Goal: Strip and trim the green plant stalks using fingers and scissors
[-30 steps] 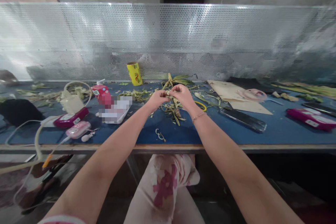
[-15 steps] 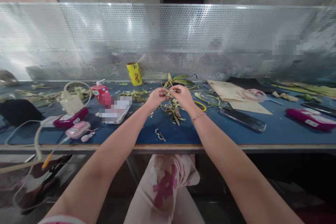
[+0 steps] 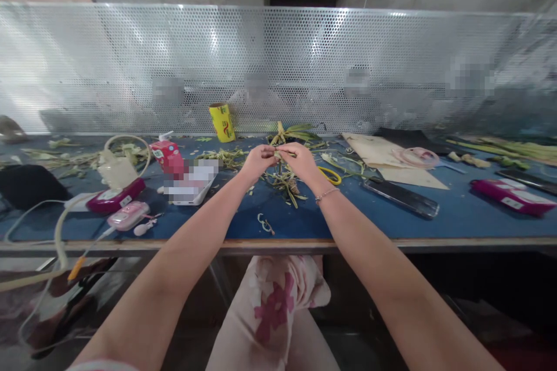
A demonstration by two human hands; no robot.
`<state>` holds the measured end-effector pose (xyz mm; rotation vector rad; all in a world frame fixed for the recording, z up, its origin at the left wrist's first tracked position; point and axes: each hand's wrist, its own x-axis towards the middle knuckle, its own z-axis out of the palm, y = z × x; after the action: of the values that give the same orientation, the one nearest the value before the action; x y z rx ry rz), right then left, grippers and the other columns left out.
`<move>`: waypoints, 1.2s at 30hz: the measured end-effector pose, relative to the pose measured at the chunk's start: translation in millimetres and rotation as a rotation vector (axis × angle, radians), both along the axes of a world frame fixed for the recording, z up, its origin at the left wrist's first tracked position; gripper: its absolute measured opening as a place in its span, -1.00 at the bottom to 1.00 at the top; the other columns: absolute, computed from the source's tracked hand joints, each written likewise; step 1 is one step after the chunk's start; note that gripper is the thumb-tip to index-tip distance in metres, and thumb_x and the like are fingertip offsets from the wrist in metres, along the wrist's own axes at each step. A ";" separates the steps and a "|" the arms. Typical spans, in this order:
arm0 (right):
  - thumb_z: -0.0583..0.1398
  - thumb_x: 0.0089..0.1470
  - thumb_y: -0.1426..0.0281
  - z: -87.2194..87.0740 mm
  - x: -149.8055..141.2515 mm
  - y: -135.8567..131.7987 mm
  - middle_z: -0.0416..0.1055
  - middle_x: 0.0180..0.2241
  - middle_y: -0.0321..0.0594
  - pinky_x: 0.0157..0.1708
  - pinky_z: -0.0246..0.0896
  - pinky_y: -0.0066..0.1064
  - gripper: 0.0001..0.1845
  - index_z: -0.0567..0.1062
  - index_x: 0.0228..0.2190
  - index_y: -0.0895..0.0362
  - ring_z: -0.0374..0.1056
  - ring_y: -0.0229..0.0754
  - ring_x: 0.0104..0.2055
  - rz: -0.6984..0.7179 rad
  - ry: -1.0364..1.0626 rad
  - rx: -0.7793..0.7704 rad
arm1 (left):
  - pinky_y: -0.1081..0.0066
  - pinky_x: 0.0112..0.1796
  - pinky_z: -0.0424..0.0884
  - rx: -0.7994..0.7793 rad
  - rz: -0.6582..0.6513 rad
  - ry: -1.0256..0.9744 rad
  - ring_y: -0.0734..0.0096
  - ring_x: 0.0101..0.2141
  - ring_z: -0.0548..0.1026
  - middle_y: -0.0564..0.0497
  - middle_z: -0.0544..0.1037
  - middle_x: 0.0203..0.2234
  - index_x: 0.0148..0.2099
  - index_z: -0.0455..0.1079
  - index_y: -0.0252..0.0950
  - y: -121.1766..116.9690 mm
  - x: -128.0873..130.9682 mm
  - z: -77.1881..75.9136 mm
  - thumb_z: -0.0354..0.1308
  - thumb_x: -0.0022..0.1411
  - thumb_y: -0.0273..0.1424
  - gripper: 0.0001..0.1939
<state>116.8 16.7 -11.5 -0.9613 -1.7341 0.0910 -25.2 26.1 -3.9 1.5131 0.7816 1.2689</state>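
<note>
My left hand (image 3: pixel 258 162) and my right hand (image 3: pixel 301 162) meet over the middle of the table, fingertips pinched together. Between them is a small pale-green plant piece (image 3: pixel 277 155), mostly hidden by the fingers. Under and in front of the hands lies a pile of leafy plant scraps (image 3: pixel 286 185). Just behind them stands a thicker stalk with long green leaves (image 3: pixel 300 130). A yellow loop (image 3: pixel 331 175), perhaps a scissor handle, lies beside my right wrist. Nearer the front edge is a small curled peel (image 3: pixel 264 224).
To the left are a white phone-like device (image 3: pixel 204 182), a red drink carton (image 3: pixel 169 155) and cabled devices. At the back stands a yellow tube (image 3: pixel 222 123) before a perforated metal screen (image 3: pixel 243 40). On the right lie a dark phone (image 3: pixel 402 198), cardboard (image 3: pixel 369 151) and a magenta device (image 3: pixel 513 197).
Both hands stay in nearly the same place. My right fingers have closed in toward the left fingertips, and the plant piece is more covered than before. The view has shifted slightly.
</note>
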 end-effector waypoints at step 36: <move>-0.01 0.05 0.04 -9.0 -16.3 -1.1 0.15 -0.71 -0.40 -0.53 0.14 -0.40 -0.62 0.17 -0.57 0.06 0.16 -0.28 -0.63 -0.054 0.280 -0.358 | 0.37 -0.31 0.39 0.107 0.115 0.027 0.50 -0.48 0.44 0.05 0.47 -0.55 -0.38 0.29 -0.36 0.1 2.2 0.1 0.22 -0.18 -0.57 -0.77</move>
<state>100.5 15.7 -20.5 -1.1917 -1.4573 0.4923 -23.0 26.2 -3.8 1.5930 0.8404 1.3973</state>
